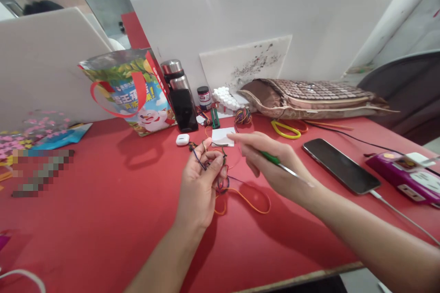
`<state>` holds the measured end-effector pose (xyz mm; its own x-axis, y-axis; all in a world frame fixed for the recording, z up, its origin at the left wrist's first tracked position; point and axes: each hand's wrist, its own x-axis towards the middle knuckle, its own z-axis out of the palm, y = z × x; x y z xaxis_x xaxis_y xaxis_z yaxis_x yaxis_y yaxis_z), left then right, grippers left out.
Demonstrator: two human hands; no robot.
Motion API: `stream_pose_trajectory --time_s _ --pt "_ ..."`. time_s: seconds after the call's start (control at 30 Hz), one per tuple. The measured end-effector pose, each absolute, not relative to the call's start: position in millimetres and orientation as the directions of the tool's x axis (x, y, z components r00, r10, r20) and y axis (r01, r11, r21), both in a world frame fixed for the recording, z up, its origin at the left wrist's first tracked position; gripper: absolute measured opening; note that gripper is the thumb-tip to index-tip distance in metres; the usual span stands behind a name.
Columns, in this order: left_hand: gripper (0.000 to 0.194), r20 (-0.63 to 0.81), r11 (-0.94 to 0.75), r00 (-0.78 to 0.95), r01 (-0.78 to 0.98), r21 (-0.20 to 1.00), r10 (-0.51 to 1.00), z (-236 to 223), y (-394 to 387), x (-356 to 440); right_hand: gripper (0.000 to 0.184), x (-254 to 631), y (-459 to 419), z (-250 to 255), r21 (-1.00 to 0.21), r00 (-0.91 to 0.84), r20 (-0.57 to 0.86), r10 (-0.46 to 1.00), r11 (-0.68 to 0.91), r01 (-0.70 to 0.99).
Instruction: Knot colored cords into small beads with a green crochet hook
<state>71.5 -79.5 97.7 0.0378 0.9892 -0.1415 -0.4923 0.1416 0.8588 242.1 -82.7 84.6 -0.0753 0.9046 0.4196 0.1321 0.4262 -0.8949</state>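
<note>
My left hand [201, 178] is closed in a pinch on a bundle of thin multicoloured cord [224, 183], with dark strands looped over the fingers. Orange and purple loops of it trail onto the red table below. My right hand [271, 160] is raised just to the right, its index finger reaching towards the left hand. It grips what looks like a crochet hook [271, 157], with a green grip and a silver shaft pointing back over the wrist. The hook's front end is hidden by the fingers. A white paper [222, 136] lies beyond the hands.
Behind the hands are a white earbud case [182, 139], a black phone [184, 110], a steel flask [172, 71], a gift bag [137, 96] and a cord ball [243, 116]. To the right are yellow-handled scissors [286, 129], a charging phone [340, 165] and a purple power strip [405, 176].
</note>
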Motion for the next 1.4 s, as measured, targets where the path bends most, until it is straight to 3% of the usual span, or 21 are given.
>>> stream_pose_trajectory --time_s 0.1,0.2,0.33,0.57,0.73,0.93,1.23,1.4 --pt "0.048 -0.132 0.158 0.089 -0.484 0.861 0.987 97 -81 71 0.029 237 -68 82 -0.779 -0.214 0.530 0.821 0.571 0.261" --pt "0.046 -0.146 0.190 0.129 -0.466 0.864 0.981 95 -82 69 0.028 234 -60 70 -0.769 -0.226 0.552 0.803 0.595 0.234" --pt "0.054 -0.174 0.239 0.179 -0.459 0.856 0.968 94 -82 69 0.017 237 -63 59 -0.892 -0.167 0.432 0.886 0.447 0.061" --pt "0.060 -0.238 0.323 0.237 -0.446 0.834 0.942 94 -79 70 0.035 244 -65 61 -0.972 -0.153 0.226 0.962 0.211 -0.105" --pt "0.064 -0.255 0.324 0.213 -0.426 0.844 0.943 92 -80 71 0.040 238 -66 65 -0.980 -0.145 0.165 0.976 0.146 -0.136" --pt "0.061 -0.282 0.322 0.156 -0.422 0.847 0.947 91 -81 73 0.031 229 -69 63 -0.976 -0.045 0.130 0.990 0.120 -0.182" --pt "0.060 -0.234 0.278 0.156 -0.413 0.867 0.960 89 -80 74 0.030 219 -72 62 -0.860 -0.091 -0.046 0.995 -0.086 -0.504" --pt "0.060 -0.244 0.289 0.156 -0.462 0.838 0.957 92 -79 73 0.036 222 -70 62 -0.893 -0.108 -0.016 0.994 -0.063 -0.446"
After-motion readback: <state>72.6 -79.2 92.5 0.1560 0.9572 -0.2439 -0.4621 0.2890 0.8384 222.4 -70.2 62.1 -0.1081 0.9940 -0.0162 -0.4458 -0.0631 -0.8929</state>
